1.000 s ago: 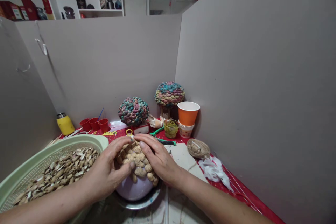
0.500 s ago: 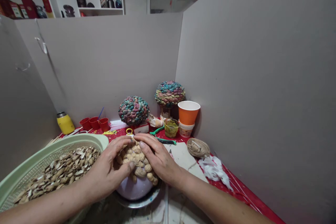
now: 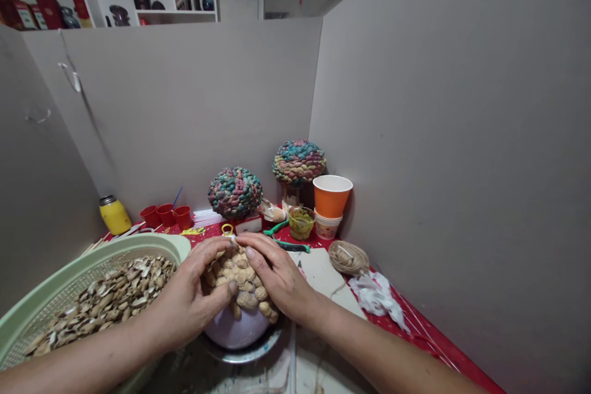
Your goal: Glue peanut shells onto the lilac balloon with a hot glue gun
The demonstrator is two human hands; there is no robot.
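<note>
Both hands cupped over peanut shells (image 3: 242, 276) on purple dome (image 3: 236, 329), dome sitting in metal dish (image 3: 252, 354).
Left hand (image 3: 202, 286): thumb and fingers spread wide round the near-left side, touching shells. Right hand (image 3: 276, 274): fingers laid over the right side, thumb just beside them, nothing pinched. Green basket (image 3: 181, 247) of brown shell pieces left; two multicoloured balls behind; twine (image 3: 348, 258) right, on red-clothed tabletop (image 3: 385, 324).

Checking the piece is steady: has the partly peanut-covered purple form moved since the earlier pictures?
No: against the green basket beside it, the purple form shows no clear shift; the whole scene sits slightly higher.
</note>
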